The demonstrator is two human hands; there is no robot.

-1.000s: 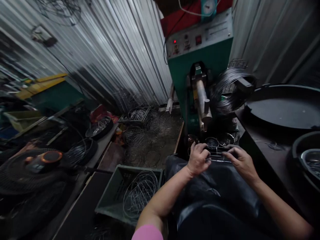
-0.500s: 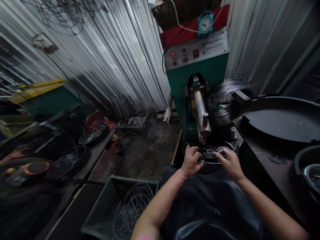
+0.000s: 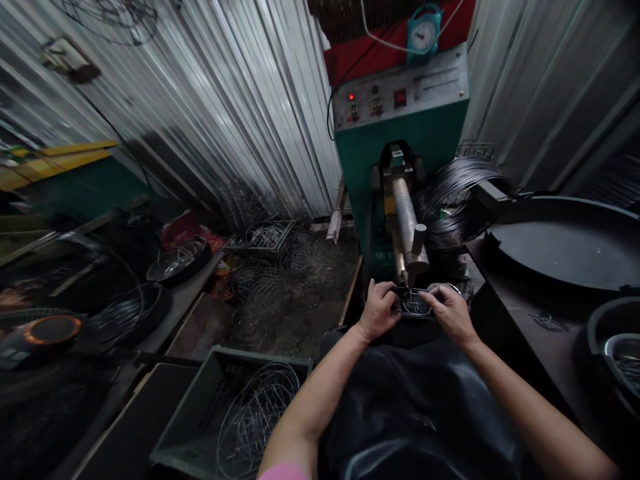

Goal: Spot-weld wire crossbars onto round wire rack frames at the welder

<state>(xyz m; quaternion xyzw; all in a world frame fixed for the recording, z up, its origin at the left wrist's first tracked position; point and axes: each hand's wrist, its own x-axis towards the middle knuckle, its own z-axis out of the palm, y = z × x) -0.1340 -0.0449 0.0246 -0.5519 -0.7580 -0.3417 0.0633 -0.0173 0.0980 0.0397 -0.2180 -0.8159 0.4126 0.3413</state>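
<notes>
Between my two hands is a small wire frame (image 3: 414, 315), its thin rods just below the tip of the welding machine's arm (image 3: 411, 250). My left hand (image 3: 379, 308) is closed on the frame's left end, with the fingers curled over it. On the right end, my right hand (image 3: 450, 310) pinches the frame with thumb and forefinger. Whether the wire touches the machine's tip I cannot tell. Behind stands the green welding machine (image 3: 400, 133), with a red lamp lit on its panel.
A green crate (image 3: 185, 407) holding wire rings (image 3: 263, 413) is at lower left. A wire coil (image 3: 463, 200) hangs right of the machine. A large dark round tray (image 3: 570, 247) lies on the right bench, near a black tub (image 3: 595, 347). Wire pieces litter the floor.
My hands have moved slightly forward, bringing the wire frame closer under the machine's tip. The camera view has shifted a little. Both hands keep their hold.
</notes>
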